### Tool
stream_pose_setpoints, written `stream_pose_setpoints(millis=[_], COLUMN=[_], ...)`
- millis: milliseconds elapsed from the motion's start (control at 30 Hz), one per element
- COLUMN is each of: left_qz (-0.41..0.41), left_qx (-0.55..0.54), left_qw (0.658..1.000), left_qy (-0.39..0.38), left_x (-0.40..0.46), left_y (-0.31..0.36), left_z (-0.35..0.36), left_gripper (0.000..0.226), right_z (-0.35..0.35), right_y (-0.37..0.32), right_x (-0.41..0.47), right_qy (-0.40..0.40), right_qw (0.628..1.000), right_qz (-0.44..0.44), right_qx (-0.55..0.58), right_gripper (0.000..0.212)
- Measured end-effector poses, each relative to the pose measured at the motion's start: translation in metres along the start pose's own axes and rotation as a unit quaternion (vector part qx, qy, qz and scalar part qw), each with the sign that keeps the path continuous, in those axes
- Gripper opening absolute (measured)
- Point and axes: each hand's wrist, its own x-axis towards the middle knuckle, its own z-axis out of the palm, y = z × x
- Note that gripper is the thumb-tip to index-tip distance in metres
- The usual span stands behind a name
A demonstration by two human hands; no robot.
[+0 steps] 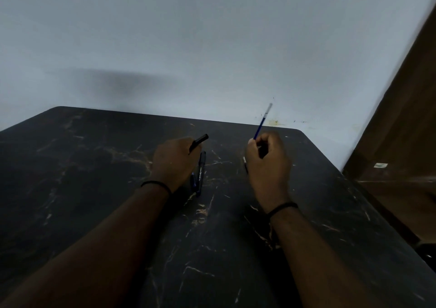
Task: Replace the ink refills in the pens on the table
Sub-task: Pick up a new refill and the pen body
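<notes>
The right hand (267,163) had its fingers curled tight around a thin blue refill (262,121), which stuck up and away from the fist, its pale end tilted toward the wall (212,36). A small white and dark piece (245,163) showed at the left edge of that hand; what it was could not be told. The left hand (173,161) was closed around a black pen part (200,140), whose blunt end poked out past the knuckles toward the right. Just beside and partly under this hand, 1 black pen (201,173) with white lettering lay on the table (82,166), pointing away from the person, with a blue piece (193,179) touching its left side. Each wrist wore 1 thin black band, left (155,185) and right (282,207). The 2 hands were held apart above the dark, marble-patterned tabletop, which met the pale wall at its far edge. A brown wooden panel (405,130) stood to the right.
</notes>
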Motion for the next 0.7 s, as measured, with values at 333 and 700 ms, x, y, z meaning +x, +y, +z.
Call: stream_pose_setpoints(millis=[333, 700], left_qz=[0.003, 0.032], left_qx=[0.002, 0.046], left_qw=[1.000, 0.998], left_qy=[0.005, -0.029], left_x=[0.000, 0.004], left_y=[0.002, 0.002], left_z=[-0.002, 0.002], left_gripper=[0.040, 0.037], right_z=[-0.005, -0.002], right_y=[0.004, -0.019], right_x=[0.004, -0.012], right_qy=[0.030, 0.013], right_qw=[0.997, 0.991], right_qz=[-0.012, -0.030], right_qx=[0.074, 0.130], right_gripper=[0.026, 0.025])
